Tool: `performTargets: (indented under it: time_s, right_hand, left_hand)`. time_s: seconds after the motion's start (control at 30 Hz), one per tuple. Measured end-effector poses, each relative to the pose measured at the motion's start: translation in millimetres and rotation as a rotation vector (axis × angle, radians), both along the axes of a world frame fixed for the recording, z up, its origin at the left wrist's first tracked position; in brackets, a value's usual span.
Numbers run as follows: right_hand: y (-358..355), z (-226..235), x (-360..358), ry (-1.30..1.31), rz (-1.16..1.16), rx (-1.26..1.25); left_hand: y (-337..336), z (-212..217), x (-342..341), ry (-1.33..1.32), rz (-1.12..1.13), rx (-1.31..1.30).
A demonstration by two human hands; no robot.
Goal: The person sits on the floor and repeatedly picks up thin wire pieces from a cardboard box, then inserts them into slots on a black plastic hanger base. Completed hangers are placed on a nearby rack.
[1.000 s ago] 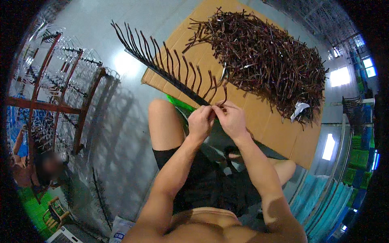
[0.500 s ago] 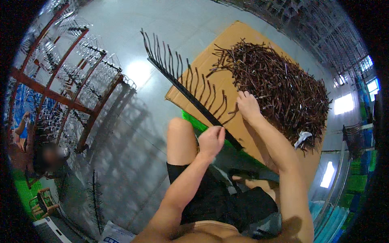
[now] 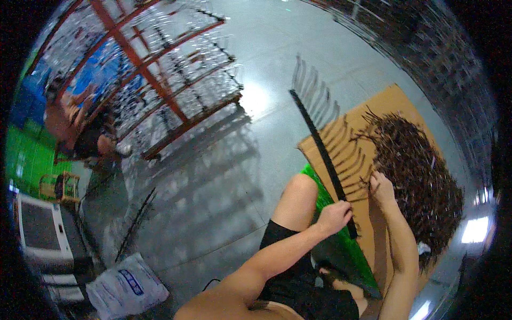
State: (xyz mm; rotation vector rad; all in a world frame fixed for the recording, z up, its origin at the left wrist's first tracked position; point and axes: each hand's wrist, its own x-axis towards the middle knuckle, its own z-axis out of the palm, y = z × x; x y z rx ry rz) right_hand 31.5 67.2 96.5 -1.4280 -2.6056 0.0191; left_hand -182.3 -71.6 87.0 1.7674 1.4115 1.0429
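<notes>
A long, narrow black bar (image 3: 324,148) slants in front of me, with a row of thin, wavy brown rods (image 3: 349,159) standing out from its right side. The rods at its far end are smeared by motion. My left hand (image 3: 335,217) is closed around the near part of the bar. To its right, my right hand (image 3: 382,189) is at the left edge of a large heap of loose dark brown rods (image 3: 416,170). Its fingers are pinched together on a brown rod, though blur hides the exact grip. The heap lies on a flat cardboard sheet (image 3: 396,101).
Green material (image 3: 324,197) lies beside my knee under the bar. A red-brown rack (image 3: 160,80) of shiny pieces stands at the far left, with another person (image 3: 80,120) behind it. A white sack (image 3: 128,288) lies at lower left, near a small wooden chair (image 3: 60,186).
My view has swung left, so the bar, heap and both hands appear further right and lower. The left hand still grips the bar; the right hand stays at the heap's edge.
</notes>
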Motion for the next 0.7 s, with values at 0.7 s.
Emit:
performTargets:
  time_s: [0.7]
  right_hand:
    - [-112,22,-55,1.117,-0.614,-0.355]
  left_hand:
    - [3,-3,1,-0.018,0.033,0.094]
